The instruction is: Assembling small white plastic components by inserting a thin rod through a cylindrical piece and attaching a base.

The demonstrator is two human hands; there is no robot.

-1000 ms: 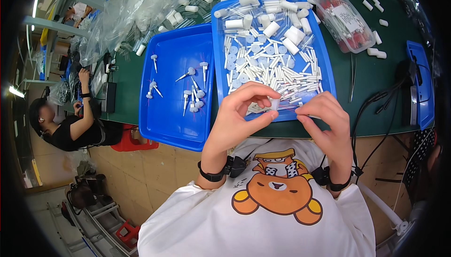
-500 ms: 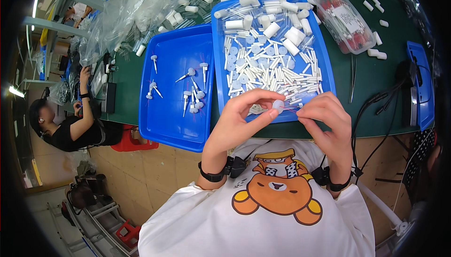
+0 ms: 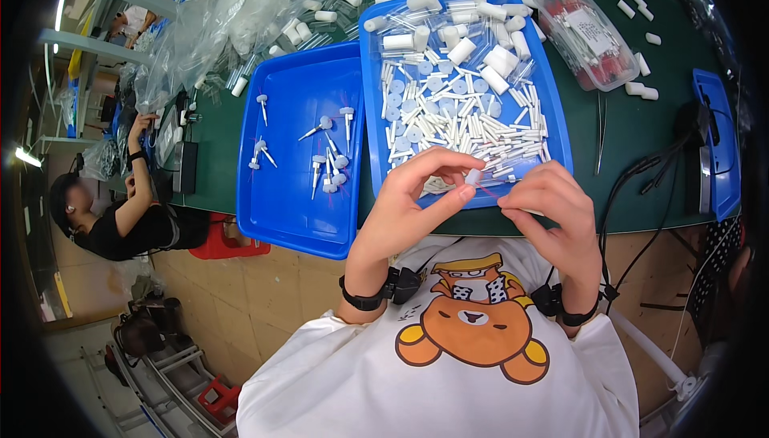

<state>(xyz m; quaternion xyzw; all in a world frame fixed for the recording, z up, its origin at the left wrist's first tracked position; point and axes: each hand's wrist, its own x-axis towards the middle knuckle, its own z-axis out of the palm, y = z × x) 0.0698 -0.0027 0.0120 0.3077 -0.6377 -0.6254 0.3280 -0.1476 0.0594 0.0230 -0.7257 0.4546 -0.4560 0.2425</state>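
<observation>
The person's left hand point(image 3: 416, 198) pinches a small white cap point(image 3: 473, 175) between thumb and forefinger, fingers clamped on it. The right hand point(image 3: 553, 210) sits just at its 3 o'clock, fingertips drawn together as if around something very thin; whether it grips anything, I cannot tell. A faint reddish strand seems to run between the two hands. The cap hangs just over the near edge of the right blue tray point(image 3: 553, 118), which is heaped with loose white tubes and discs point(image 3: 456, 110).

This looks like the fitting step: one small piece being joined to the cap. The next move likely calls for fine alignment of the two fingertips, then a firm push.

At 10 o'clock from the hands, the left blue tray point(image 3: 280, 190) holds a scatter of finished pin-like pieces point(image 3: 328, 162). At 1 o'clock stands a clear box with red parts point(image 3: 589, 34), and tweezers point(image 3: 601, 130) lie on the green table point(image 3: 641, 126). Black cables point(image 3: 641, 190) trail near the right wrist and could snag. At 9 o'clock a co-worker point(image 3: 120, 222) sits well apart.
</observation>
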